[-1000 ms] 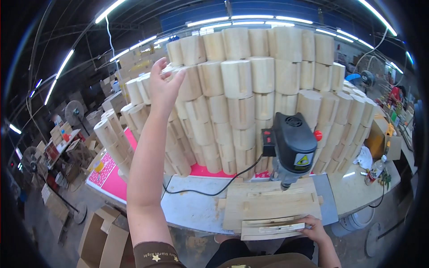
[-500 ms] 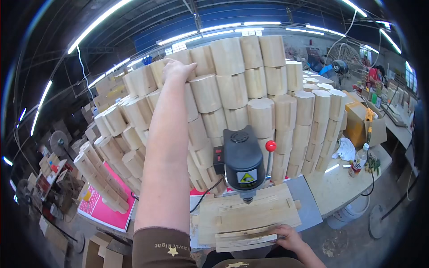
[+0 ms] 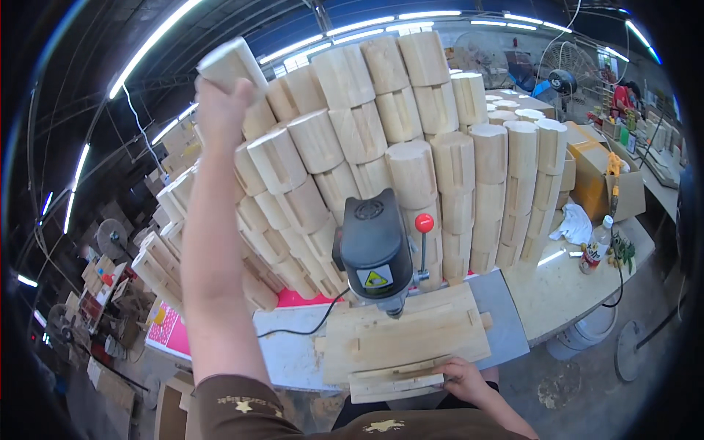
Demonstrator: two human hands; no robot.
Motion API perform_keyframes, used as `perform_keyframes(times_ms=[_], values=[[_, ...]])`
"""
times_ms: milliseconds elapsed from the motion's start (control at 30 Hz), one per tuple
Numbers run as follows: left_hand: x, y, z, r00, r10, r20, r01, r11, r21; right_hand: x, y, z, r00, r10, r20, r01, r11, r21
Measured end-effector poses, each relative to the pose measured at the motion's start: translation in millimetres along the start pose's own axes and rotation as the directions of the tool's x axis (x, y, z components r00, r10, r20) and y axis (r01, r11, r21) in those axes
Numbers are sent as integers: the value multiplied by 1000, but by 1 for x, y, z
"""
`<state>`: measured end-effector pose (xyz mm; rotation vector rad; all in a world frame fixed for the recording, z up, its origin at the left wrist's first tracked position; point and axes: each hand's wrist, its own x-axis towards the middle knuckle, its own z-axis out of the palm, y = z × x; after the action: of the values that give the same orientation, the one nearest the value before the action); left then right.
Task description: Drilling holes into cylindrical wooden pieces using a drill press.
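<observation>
My left hand (image 3: 220, 110) is raised high and closed around a pale wooden cylinder block (image 3: 231, 62) at the top left of a tall stack of similar wooden blocks (image 3: 396, 161). My right hand (image 3: 463, 378) rests on the near edge of a flat wooden jig board (image 3: 403, 341), its fingers touching a thin wooden strip (image 3: 396, 386) at the front. A black bench drill head (image 3: 374, 253) with a red-knobbed lever (image 3: 424, 222) stands over the board.
The white workbench (image 3: 572, 282) carries a plastic bottle (image 3: 595, 246), a crumpled cloth (image 3: 576, 224) and cardboard boxes (image 3: 598, 172) at right. A black cable (image 3: 293, 330) runs across the bench. A white bucket (image 3: 590, 337) stands below. Another person (image 3: 627, 99) works far right.
My left hand has reached the topmost block and closed on it. My view has tilted, so the stack and drill sit differently in the picture. My right hand stays at the board's front edge.
</observation>
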<state>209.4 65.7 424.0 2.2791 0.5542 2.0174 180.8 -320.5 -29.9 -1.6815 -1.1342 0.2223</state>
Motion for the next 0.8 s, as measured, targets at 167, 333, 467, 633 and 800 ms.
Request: perform_keyframes(times_ms=[167,333,467,633,800], values=[[-32,-13,-98,989,148,12,-138,946,-293,-1,-16,-6,976,219,-3,-208,931,301],[-122,-41,-166,894,-35,447,231,890,-393,8,-25,-38,950,313,-11,-296,910,290],[-242,-53,-176,561,-147,815,700,610,-371,35,-17,-50,956,292,-21,-286,947,146],[-349,-66,-149,145,42,988,679,722,-131,49,12,-46,955,292,56,-296,952,82],[-410,-81,-126,-107,106,989,693,721,-2,56,24,-41,935,341,101,-354,916,187]])
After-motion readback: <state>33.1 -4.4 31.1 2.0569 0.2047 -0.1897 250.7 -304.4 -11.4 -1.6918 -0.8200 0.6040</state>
